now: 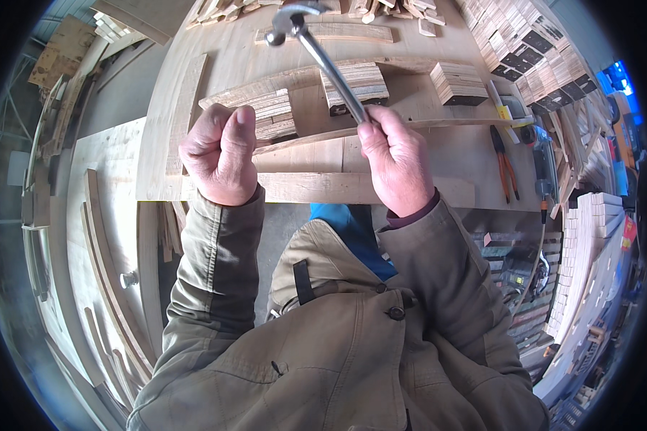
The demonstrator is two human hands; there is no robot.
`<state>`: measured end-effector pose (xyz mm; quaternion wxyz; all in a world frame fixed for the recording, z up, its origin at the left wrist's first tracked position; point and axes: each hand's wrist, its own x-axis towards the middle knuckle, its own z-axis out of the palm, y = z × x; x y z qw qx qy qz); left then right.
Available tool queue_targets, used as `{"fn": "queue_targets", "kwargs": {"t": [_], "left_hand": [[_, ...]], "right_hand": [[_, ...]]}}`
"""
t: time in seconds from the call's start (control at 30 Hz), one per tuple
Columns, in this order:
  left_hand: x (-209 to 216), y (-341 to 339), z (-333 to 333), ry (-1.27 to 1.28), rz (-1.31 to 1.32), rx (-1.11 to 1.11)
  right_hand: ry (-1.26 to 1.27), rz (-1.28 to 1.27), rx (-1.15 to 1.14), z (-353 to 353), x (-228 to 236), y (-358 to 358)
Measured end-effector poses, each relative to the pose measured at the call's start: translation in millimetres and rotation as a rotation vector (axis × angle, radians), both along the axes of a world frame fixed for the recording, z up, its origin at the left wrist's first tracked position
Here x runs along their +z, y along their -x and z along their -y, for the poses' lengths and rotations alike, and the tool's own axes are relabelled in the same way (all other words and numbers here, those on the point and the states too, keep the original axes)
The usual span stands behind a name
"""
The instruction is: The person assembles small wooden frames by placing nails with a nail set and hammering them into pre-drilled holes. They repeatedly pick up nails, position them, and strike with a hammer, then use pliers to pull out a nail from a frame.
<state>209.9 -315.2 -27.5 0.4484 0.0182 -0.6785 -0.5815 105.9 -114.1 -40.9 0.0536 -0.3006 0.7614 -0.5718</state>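
My right hand (397, 159) grips a metal claw hammer (328, 70) near the lower end of its handle. The hammer's head is raised toward the far side, above the wooden workbench (449, 190). My left hand (221, 156) is closed in a fist with the thumb on top, over the bench's near edge. Whatever the fist may hold is hidden. Between and beyond my hands lie long wooden strips (302, 187) and several laminated wood blocks (459, 84). One block (272, 111) sits just past my left hand, partly covered by it.
Orange-handled pliers (505, 169) lie on the bench at the right, near a tool on a hose (544, 187). Stacked wood blocks (528, 50) rise at the far right. More long boards (108, 266) rest on the left, and scrap pieces (402, 8) lie at the back.
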Motion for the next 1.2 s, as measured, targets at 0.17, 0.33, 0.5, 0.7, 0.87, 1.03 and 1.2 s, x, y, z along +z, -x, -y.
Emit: {"fn": "queue_targets", "kwargs": {"t": [0.17,0.33,0.5,0.7,0.87,1.03,1.2], "left_hand": [[-4.5,-7.4,-5.2,0.008,0.012,-0.014],[-9.8,-18.5,-8.8,-0.076,0.015,-0.046],[-18.2,-27.3,-10.2,-0.083,0.076,-0.03],[-20.7,-26.4,-10.0,0.044,0.012,-0.052],[-21.1,-28.8,-12.5,0.092,0.015,-0.043],[-24.9,-34.8,-8.3,-0.048,0.065,-0.057],[-33.4,-35.4,-11.9,0.003,-0.001,-0.082]], "right_hand": [[0.258,-0.095,0.002,5.7,6.2,-15.4],[-0.38,-0.224,0.077,13.6,-38.4,-15.5],[-0.334,-0.064,0.027,1.0,-47.4,-18.4],[0.02,-0.202,0.008,1.8,-6.9,-17.7],[0.106,-0.28,0.035,6.8,-15.0,-22.7],[-0.367,-0.216,0.068,9.9,-46.1,-21.3],[-0.206,-0.162,0.014,4.7,-31.5,-15.7]]}}
